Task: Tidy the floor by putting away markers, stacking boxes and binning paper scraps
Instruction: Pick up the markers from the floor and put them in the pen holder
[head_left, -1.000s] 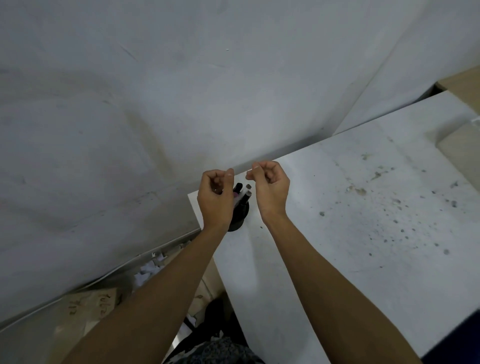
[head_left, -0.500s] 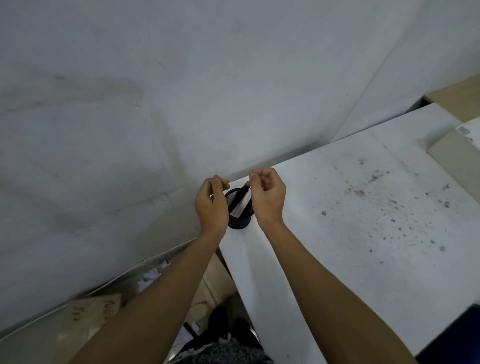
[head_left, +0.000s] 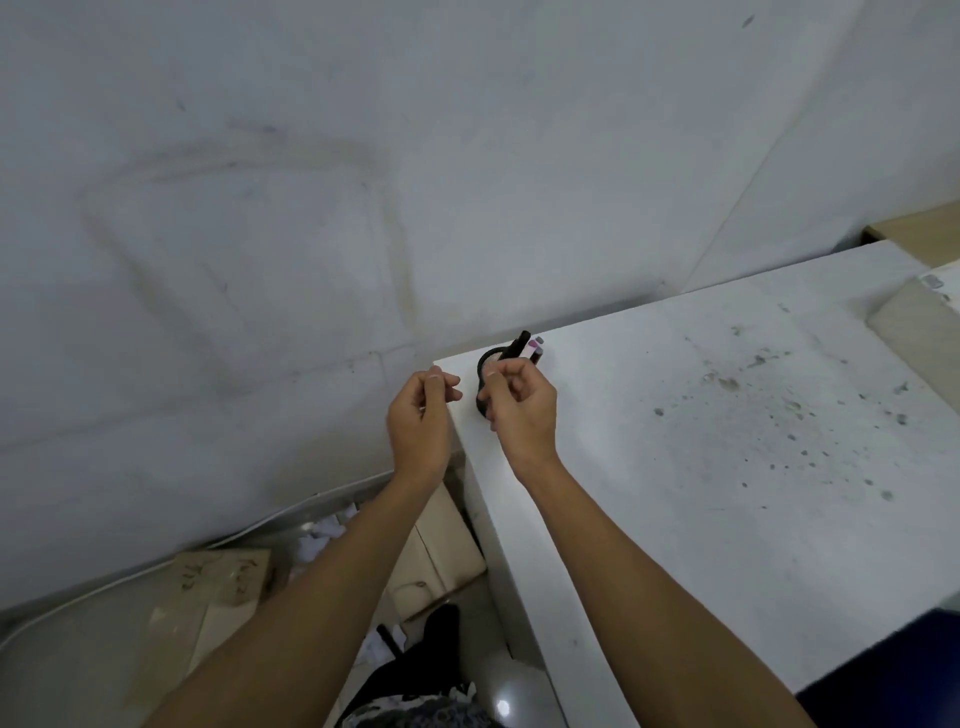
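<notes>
Several markers (head_left: 522, 345) stood in a black pen cup (head_left: 485, 364) at the corner of the white table (head_left: 675, 467), at 12 o'clock from the hands. The cup sat close to the edge, so a knock from a knuckle could probably tip it to the floor. The markers' long axes leaned together, upper ends toward 1 o'clock. The right hand (head_left: 522, 410), just before the cup, curled loosely around nothing visible. The left hand (head_left: 418, 421) drew its fingertips to the thumb; whether it pinched anything could not be told.
</notes>
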